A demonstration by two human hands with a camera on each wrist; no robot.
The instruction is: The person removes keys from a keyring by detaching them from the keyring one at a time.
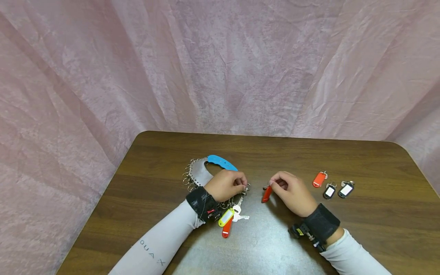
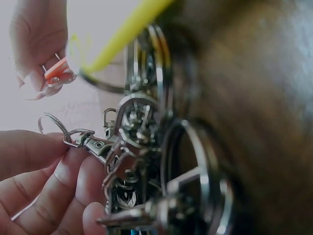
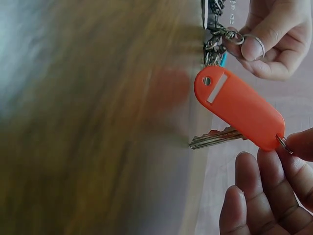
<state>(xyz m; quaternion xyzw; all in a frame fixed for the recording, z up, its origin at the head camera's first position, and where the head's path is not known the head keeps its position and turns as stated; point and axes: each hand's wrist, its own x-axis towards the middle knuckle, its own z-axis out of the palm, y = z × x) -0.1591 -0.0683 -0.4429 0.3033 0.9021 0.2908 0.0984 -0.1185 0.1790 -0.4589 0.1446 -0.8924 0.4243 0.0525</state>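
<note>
Between thumb and fingers, my left hand (image 1: 225, 185) pinches a split ring (image 2: 56, 125) linked to a small metal swivel clasp (image 2: 95, 147). The clasp hangs from a curved metal key-holder plate (image 1: 199, 172) with a blue handle (image 1: 222, 162) and many clasps and rings along its edge. Beneath that hand lie a yellow key tag (image 1: 226, 217), a red-orange tag (image 1: 227, 228) and silver keys (image 1: 237, 216). Some way to the right, my right hand (image 1: 292, 193) pinches the small ring of an orange key tag (image 3: 239, 107), with a key (image 3: 215, 139) hanging behind it.
Right of my right hand, another orange key tag (image 1: 319, 179) and two black key tags (image 1: 329, 191) with white labels lie on the brown wooden table (image 1: 378, 229). A pink curtain (image 1: 240, 68) hangs behind the table's far edge.
</note>
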